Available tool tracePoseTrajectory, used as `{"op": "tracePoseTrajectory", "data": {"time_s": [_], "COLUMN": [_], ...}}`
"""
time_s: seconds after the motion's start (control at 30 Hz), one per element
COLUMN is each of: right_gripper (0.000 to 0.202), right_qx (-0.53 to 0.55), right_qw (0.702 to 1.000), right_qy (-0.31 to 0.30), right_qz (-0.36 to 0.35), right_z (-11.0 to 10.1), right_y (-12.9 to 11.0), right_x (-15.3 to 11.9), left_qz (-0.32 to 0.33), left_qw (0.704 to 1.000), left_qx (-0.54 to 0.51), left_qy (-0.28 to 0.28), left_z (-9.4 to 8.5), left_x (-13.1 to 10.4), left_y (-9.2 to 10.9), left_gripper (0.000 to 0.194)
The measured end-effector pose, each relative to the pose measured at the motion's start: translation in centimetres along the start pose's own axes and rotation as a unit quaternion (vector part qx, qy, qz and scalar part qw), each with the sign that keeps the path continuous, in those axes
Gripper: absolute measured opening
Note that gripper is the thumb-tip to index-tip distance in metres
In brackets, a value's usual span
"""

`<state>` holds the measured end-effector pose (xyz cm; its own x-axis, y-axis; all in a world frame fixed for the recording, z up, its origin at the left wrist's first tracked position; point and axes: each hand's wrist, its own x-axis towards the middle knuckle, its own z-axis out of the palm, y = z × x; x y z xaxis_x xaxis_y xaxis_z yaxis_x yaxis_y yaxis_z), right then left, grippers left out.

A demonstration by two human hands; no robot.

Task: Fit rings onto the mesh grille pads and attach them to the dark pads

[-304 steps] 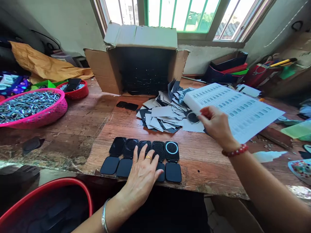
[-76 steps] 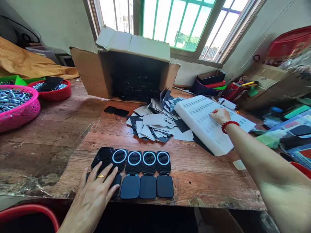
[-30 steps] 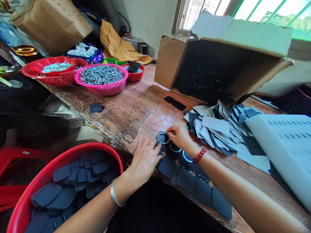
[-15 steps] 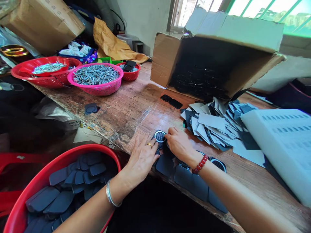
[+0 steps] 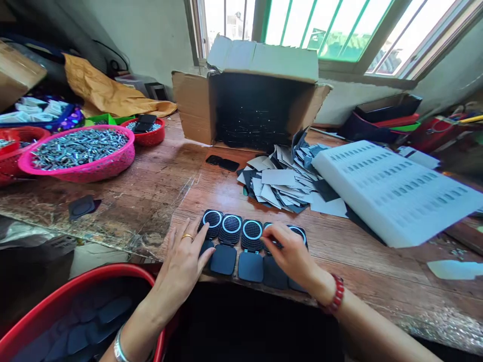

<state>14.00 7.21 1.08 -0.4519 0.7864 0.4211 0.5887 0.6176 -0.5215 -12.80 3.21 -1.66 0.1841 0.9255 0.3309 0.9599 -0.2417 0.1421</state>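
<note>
Along the near edge of the table stands a row of several black hinged folding cases [image 5: 251, 235], lying unfolded. Each upper half has a ribbed face with a pale ring; the lower halves are plain dark squares. My left hand [image 5: 181, 261] rests over the leftmost case, fingers spread, its fingertips touching or very close to it. Over the cases toward the right end is my right hand [image 5: 292, 251], thumb and fingers pinched together near a ring. What is in that pinch, if anything, is hidden. The hand partly covers the two rightmost cases.
Behind the row lies a pile of grey and black cards [image 5: 279, 178], with a white foam tray [image 5: 392, 196] right of it. An open cardboard box [image 5: 194, 108] stands behind. Left are a pink basket [image 5: 79, 173] of metal pins and a red tub [image 5: 113, 271] of dark plates.
The view has swung to the right. My right hand has moved from the left end of the row to its right part, uncovering several ringed cases. My left hand stays by the leftmost case.
</note>
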Motion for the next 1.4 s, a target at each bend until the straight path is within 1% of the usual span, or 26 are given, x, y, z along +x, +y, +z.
{"op": "tracePoseTrajectory", "data": {"time_s": [0.07, 0.1, 0.13, 0.2, 0.27, 0.33, 0.4, 0.5, 0.6, 0.7, 0.77, 0.87, 0.97, 1.07, 1.13, 1.23, 1.33, 1.4], "right_gripper": [0.017, 0.019, 0.022, 0.025, 0.025, 0.024, 0.024, 0.024, 0.024, 0.024, 0.022, 0.024, 0.023, 0.021, 0.019, 0.028, 0.037, 0.039], "right_qx": [-0.006, -0.015, -0.025, -0.053, -0.101, -0.165, -0.217, -0.249, -0.273, -0.3, -0.319, -0.349, -0.373, -0.39, -0.401, -0.416, -0.427, -0.424], "right_qw": [0.997, 0.993, 0.988, 0.977, 0.971, 0.963, 0.954, 0.944, 0.934, 0.92, 0.908, 0.886, 0.867, 0.858, 0.856, 0.858, 0.86, 0.867], "right_qy": [0.042, 0.06, 0.073, 0.094, 0.109, 0.116, 0.113, 0.099, 0.073, 0.045, 0.027, 0.001, -0.021, -0.027, -0.015, 0.026, 0.071, 0.132], "right_qz": [0.062, 0.1, 0.136, 0.183, 0.188, 0.176, 0.173, 0.193, 0.218, 0.247, 0.269, 0.305, 0.329, 0.334, 0.326, 0.3, 0.27, 0.226], "right_z": [-1.9, -2.8, -3.6, -5.1, -6.4, -7.4, -8.2, -8.9, -9.3, -9.3, -9.2, -9.0, -9.0, -9.4, -9.9, -10.7, -10.8, -10.6], "right_y": [1.9, 3.0, 4.0, 5.9, 7.7, 9.3, 11.0, 13.1, 14.7, 15.7, 16.2, 16.9, 17.5, 17.5, 16.8, 15.0, 13.0, 11.6], "right_x": [-3.0, -4.4, -5.7, -7.8, -9.2, -9.7, -9.3, -7.5, -4.9, -2.2, -0.6, 1.3, 2.4, 2.9, 2.7, 1.7, -0.1, -1.3], "left_qz": [0.014, 0.024, 0.035, 0.054, 0.078, 0.104, 0.126, 0.137, 0.152, 0.169, 0.175, 0.172, 0.163, 0.146, 0.135, 0.101, 0.032, -0.018], "left_qw": [0.998, 0.996, 0.992, 0.982, 0.972, 0.962, 0.953, 0.946, 0.943, 0.94, 0.939, 0.939, 0.939, 0.937, 0.931, 0.917, 0.893, 0.869], "left_qx": [-0.051, -0.085, -0.12, -0.18, -0.222, -0.253, -0.276, -0.293, -0.294, -0.291, -0.288, -0.291, -0.3, -0.313, -0.332, -0.377, -0.433, -0.473], "left_qy": [0.028, 0.033, 0.032, 0.022, 0.016, 0.011, -0.003, -0.031, -0.048, -0.063, -0.067, -0.058, -0.052, -0.058, -0.065, -0.079, -0.115, -0.147], "left_z": [-0.7, -1.0, -1.4, -1.9, -2.1, -2.1, -1.9, -1.5, -1.3, -1.3, -1.4, -1.5, -1.7, -1.8, -1.9, -2.2, -2.6, -2.8], "left_x": [0.0, 0.0, 0.0, 0.1, 0.0, 0.0, -0.1, -0.2, -0.5, -1.0, -1.3, -1.7, -2.0, -2.1, -2.1, -1.8, -1.1, -0.7], "left_y": [0.7, 1.2, 1.9, 3.4, 5.3, 7.1, 8.7, 10.6, 11.7, 12.3, 12.4, 12.3, 12.0, 11.8, 11.7, 11.6, 11.7, 11.8], "left_gripper": [0.033, 0.026, 0.023, 0.028, 0.029, 0.025, 0.022, 0.015, 0.013, 0.015, 0.016, 0.016, 0.016, 0.017, 0.018, 0.02, 0.022, 0.025]}}
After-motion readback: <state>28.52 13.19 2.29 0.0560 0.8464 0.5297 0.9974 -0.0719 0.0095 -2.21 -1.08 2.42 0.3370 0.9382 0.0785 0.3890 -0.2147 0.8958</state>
